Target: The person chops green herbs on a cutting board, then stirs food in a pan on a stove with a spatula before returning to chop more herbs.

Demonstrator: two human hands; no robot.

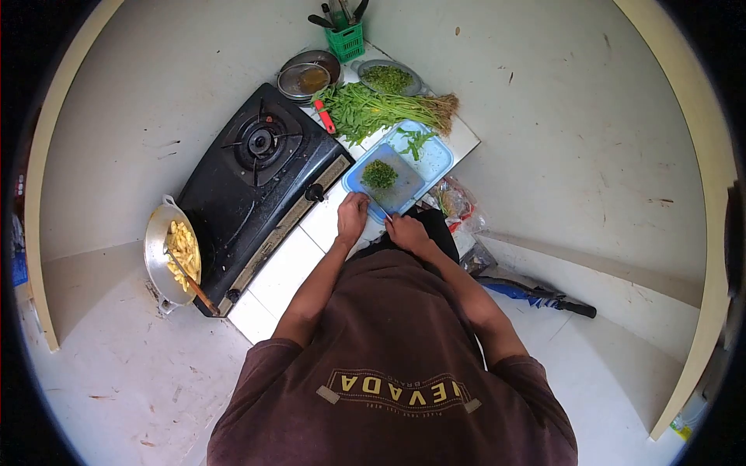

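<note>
My right hand (pixel 406 232) grips a knife at the near edge of a blue plastic tray (pixel 357 180). The thin knife blade (pixel 379 207) points up and left over the tray. Close to the blade tip, my left hand (pixel 353 217) has its fingers drawn together; what they hold, if anything, is too small to make out. A small heap of chopped greens (pixel 379 175) lies in the tray's left part, beyond both hands. A few cut green pieces (pixel 416 143) rest in the lighter right part.
A bundle of leafy greens with roots (pixel 373 109) and a red-handled tool (pixel 324 116) lie behind the tray. A bowl of chopped greens (pixel 387 78) stands farther back. On the left are a black gas stove (pixel 260 186) and a pan of yellowish food (pixel 159 248).
</note>
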